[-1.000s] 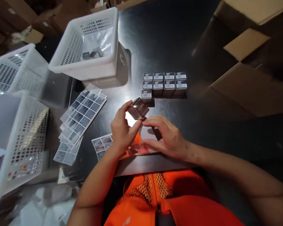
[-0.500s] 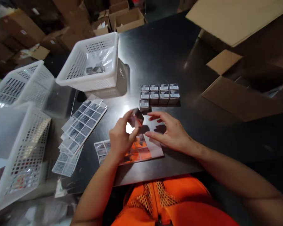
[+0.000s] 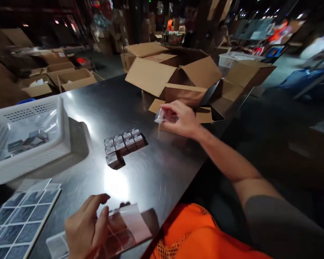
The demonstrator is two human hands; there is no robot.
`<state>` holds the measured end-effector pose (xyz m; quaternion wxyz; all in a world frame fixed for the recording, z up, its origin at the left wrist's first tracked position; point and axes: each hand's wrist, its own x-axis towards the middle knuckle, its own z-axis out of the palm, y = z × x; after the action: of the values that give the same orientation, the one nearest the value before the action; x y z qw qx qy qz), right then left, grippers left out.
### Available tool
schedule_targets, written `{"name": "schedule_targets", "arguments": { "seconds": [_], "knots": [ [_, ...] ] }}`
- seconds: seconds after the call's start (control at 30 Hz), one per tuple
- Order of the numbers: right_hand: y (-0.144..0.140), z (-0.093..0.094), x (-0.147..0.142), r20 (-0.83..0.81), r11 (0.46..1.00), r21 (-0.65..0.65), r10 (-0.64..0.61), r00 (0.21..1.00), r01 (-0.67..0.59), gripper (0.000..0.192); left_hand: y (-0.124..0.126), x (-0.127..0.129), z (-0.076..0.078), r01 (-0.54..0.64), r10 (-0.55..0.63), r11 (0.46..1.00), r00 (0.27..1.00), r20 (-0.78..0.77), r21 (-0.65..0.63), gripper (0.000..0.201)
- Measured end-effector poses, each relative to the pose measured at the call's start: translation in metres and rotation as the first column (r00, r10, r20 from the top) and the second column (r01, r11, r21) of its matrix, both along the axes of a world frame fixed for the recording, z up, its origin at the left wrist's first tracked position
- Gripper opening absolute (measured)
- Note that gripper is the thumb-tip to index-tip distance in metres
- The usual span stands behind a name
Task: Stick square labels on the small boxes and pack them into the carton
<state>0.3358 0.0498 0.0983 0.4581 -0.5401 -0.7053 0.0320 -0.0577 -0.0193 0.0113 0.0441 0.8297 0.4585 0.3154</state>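
Observation:
My right hand reaches out over the near side of a small open cardboard box, fingers closed around a small shiny box that is partly hidden by the fingers. My left hand hovers low over a sheet of stickers, thumb and fingers apart, holding nothing visible. Beyond it, several small dark boxes with barcode labels stand in tight rows on the metal table. More printed sticker sheets lie fanned out at the left.
A white perforated basket at the left holds a clear bag with small grey boxes. Behind my right hand stands a large open carton with raised flaps. Further cartons sit beyond the table; people in orange are blurred far off.
The view has swung right and up. My right hand has moved away to the small carton and now holds a small box; my left hand, which held one, is now empty above the stickers.

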Motion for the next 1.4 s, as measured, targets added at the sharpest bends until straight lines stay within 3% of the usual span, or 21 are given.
{"name": "schedule_targets", "arguments": {
  "seconds": [0.1,0.2,0.27,0.5,0.67,0.77,0.87,0.93,1.0,1.03,1.1,1.13,1.2,1.23,1.3,1.4],
  "knots": [
    [0.021,0.016,0.072,0.417,0.973,-0.099,-0.151,0.896,0.210,0.048,-0.003,-0.005,0.000,0.029,-0.028,0.999,0.999,0.034,-0.029,0.025],
    [0.028,0.024,0.117,0.754,0.910,-0.191,-0.103,0.649,0.367,0.050,-0.003,-0.004,-0.001,0.028,-0.026,0.999,0.998,0.056,-0.038,0.023],
    [0.026,0.025,0.132,0.828,0.875,-0.236,-0.047,0.559,0.422,0.047,-0.002,-0.003,-0.002,0.018,-0.015,0.999,0.998,0.064,-0.050,0.024],
    [0.017,0.016,0.152,0.790,0.794,-0.374,0.002,0.613,0.480,0.045,0.001,0.000,-0.003,0.023,-0.019,0.999,0.997,0.080,-0.046,0.028],
    [0.021,0.008,0.146,0.790,0.800,-0.337,-0.046,0.611,0.496,0.038,0.004,0.000,-0.012,-0.003,0.005,1.000,0.996,0.087,-0.025,0.034],
    [0.021,0.012,0.137,0.755,0.812,-0.300,-0.118,0.645,0.501,0.029,0.011,-0.003,-0.020,-0.090,0.089,0.995,0.996,0.016,0.037,0.036],
    [0.014,0.015,0.099,0.685,0.869,-0.210,-0.197,0.702,0.449,0.030,0.017,-0.007,-0.027,-0.239,0.253,0.961,0.963,-0.092,0.140,0.034],
    [0.004,0.010,0.047,0.620,0.932,-0.156,-0.165,0.767,0.326,0.042,0.019,-0.006,-0.030,-0.309,0.332,0.932,0.937,-0.110,0.187,0.031],
    [-0.011,-0.004,-0.022,0.552,0.981,-0.172,0.020,0.833,0.090,0.050,0.018,-0.002,-0.030,-0.313,0.334,0.928,0.939,-0.077,0.203,0.031],
    [-0.019,-0.013,-0.058,0.517,0.978,-0.200,0.159,0.841,-0.062,0.055,0.018,0.001,-0.029,-0.304,0.320,0.931,0.946,-0.051,0.201,0.032],
    [-0.035,-0.033,-0.124,0.420,0.894,-0.272,0.443,0.792,-0.357,0.067,0.019,0.007,-0.027,-0.285,0.290,0.942,0.957,-0.006,0.177,0.037],
    [-0.041,-0.043,-0.152,0.247,0.782,-0.345,0.609,0.754,-0.520,0.075,0.021,0.008,-0.025,-0.285,0.286,0.945,0.958,0.016,0.159,0.041],
    [-0.042,-0.059,-0.192,-0.058,0.601,-0.429,0.727,0.684,-0.675,0.081,0.024,0.008,-0.021,-0.315,0.311,0.941,0.949,0.055,0.120,0.049],
    [-0.039,-0.065,-0.204,-0.189,0.547,-0.448,0.716,0.672,-0.708,0.081,0.026,0.007,-0.018,-0.338,0.332,0.936,0.941,0.065,0.103,0.053],
    [-0.028,-0.076,-0.214,-0.351,0.533,-0.462,0.624,0.698,-0.709,0.069,0.028,0.003,-0.012,-0.406,0.404,0.911,0.914,0.040,0.076,0.056],
    [-0.014,-0.087,-0.208,-0.468,0.582,-0.464,0.479,0.743,-0.667,0.040,0.031,-0.001,-0.004,-0.529,0.528,0.848,0.840,-0.125,0.030,0.048]
  ]
}}
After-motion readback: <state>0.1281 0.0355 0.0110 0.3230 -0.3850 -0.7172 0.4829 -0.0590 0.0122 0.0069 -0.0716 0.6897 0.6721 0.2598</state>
